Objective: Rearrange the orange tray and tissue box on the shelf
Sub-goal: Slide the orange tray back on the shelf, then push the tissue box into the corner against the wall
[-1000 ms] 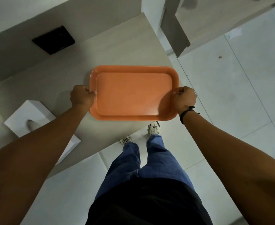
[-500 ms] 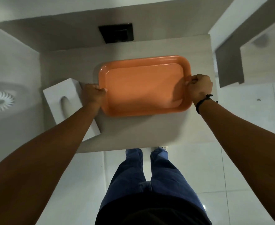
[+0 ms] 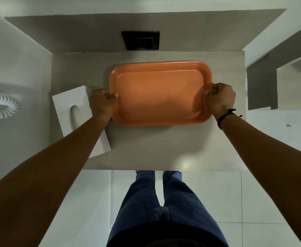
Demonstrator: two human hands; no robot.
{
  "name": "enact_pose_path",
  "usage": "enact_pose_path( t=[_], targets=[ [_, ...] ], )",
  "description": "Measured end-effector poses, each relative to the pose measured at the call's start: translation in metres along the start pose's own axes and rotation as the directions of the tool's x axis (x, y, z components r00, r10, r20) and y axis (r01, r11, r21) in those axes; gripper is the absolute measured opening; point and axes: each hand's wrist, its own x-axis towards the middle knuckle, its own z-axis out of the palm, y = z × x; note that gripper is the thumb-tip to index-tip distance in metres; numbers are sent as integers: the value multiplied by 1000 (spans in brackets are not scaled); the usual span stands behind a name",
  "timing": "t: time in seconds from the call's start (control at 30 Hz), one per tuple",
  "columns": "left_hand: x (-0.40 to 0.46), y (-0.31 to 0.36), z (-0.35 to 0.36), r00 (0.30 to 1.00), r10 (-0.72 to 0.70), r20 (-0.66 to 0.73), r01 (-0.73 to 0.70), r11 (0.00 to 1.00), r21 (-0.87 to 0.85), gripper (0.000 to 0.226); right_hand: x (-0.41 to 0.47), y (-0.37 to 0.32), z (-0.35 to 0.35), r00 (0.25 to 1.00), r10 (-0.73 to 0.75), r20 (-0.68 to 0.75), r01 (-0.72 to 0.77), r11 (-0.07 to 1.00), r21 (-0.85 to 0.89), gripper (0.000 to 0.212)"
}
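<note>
An empty orange tray (image 3: pixel 161 93) lies over the middle of the pale shelf (image 3: pixel 156 150), long side facing me. My left hand (image 3: pixel 102 102) grips its left rim and my right hand (image 3: pixel 221 98) grips its right rim, thumbs hooked inside. A white tissue box (image 3: pixel 71 111) with an oval slot sits at the shelf's left edge, angled, just left of my left hand; my left forearm covers its near right part.
A black wall socket (image 3: pixel 140 40) is set in the back wall behind the tray. A white ribbed ring (image 3: pixel 0 107) shows at far left. A grey cabinet (image 3: pixel 263 82) stands to the right. White tiled floor and my legs lie below the shelf's front edge.
The view has swung round and squared up with the shelf. The tray, held in both hands, now sits farther back from the front edge and close beside the tissue box.
</note>
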Motion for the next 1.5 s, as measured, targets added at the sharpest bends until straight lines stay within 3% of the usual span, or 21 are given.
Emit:
enact_pose_path(
  t=[0.07,0.13,0.23,0.33,0.43,0.8,1.13,1.37,1.5],
  targets=[
    [-9,0,4,996,91,-18,-91,996,-5,34,-12,2,-1,997,-74,0,74,997,-35,46],
    [-26,-5,12,978,209,-8,-207,970,127,59,-33,9,0,963,-264,60,270,952,-147,62],
    [-73,-24,30,879,468,86,-471,830,299,82,-74,33,15,825,-540,164,562,756,-336,68],
    [-114,-47,49,786,570,241,-616,683,392,93,-106,58,34,755,-591,283,651,626,-429,76],
    [-119,-59,61,776,562,285,-622,608,494,100,-115,75,48,732,-580,359,673,530,-516,82],
    [-85,-59,75,753,628,196,-601,537,592,104,-100,68,66,733,-632,252,638,510,-577,90],
    [-63,-47,77,746,644,169,-588,519,620,105,-73,41,68,746,-615,255,623,510,-593,93],
    [-69,-40,68,766,620,170,-585,563,584,108,-74,35,68,747,-600,286,625,487,-610,97],
    [-75,-42,37,836,547,45,-487,702,520,107,-97,13,84,640,-683,352,734,409,-541,99]
  ],
)
